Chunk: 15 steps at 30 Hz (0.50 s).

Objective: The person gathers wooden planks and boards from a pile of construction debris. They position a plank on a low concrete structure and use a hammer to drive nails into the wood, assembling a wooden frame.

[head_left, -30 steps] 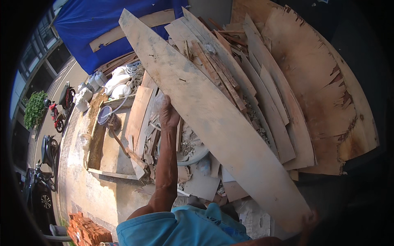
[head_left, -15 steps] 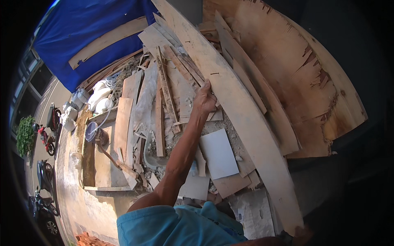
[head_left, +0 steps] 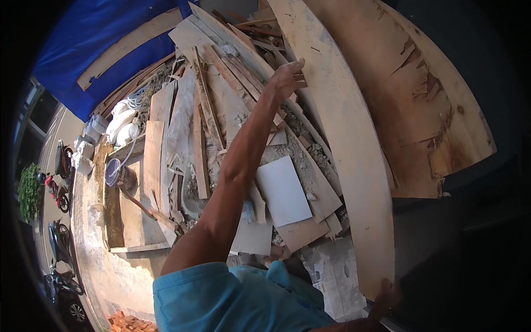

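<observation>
- Plywood strip [head_left: 348,144]: aslant, along R side of scrap-wood pile [head_left: 221,94].
- L hand [head_left: 289,78]: at strip's L edge, fingers part-curled; can't tell if gripping.
- R hand [head_left: 388,293]: at near end, blurred; closure unclear.
- Best: firm edge hold, clear of nail [head_left: 315,48].

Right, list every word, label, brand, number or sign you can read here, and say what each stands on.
None can be read.
Blue shirt: faint dark marks at the front, too blurred to read.
Red motorbike: too small to tell whether it bears any lettering.
Long board: smudges, but no lettering that I can see.
White panel: no lettering that I can see.
</observation>
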### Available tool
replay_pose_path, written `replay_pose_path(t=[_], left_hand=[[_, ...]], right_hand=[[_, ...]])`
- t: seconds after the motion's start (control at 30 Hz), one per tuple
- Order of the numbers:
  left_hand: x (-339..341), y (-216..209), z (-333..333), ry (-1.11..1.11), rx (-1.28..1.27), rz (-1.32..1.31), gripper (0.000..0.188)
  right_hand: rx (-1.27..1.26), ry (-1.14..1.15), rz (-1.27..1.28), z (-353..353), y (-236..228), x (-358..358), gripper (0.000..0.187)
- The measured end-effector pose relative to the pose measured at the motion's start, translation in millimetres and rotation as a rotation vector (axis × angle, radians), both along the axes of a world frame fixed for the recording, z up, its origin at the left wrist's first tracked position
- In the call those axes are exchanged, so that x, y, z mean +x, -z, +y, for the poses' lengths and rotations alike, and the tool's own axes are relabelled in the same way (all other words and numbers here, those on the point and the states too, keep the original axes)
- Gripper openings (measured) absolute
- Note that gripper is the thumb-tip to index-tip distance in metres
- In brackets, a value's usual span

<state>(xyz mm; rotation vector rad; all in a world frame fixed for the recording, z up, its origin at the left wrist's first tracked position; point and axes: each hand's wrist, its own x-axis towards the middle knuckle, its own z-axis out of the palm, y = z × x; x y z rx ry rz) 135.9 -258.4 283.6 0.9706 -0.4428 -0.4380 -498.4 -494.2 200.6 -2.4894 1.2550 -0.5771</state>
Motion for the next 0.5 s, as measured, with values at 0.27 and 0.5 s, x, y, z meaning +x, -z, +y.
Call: replay_pose_path(t=[0.27, 0.5], left_hand=[[-117.2, 93.1, -34.1, -0.244, 0.230, -0.170, 0.109], [-197.2, 144.2, -67.7, 0.114, 0.305, 0.076, 0.104]], right_hand=[[-0.345, -0.162, 0.069, 18.4, -55.3, 170.6, 0.023], [-0.279, -0.221, 0.240, 43.3, -29.0, 274.9, 0.023]])
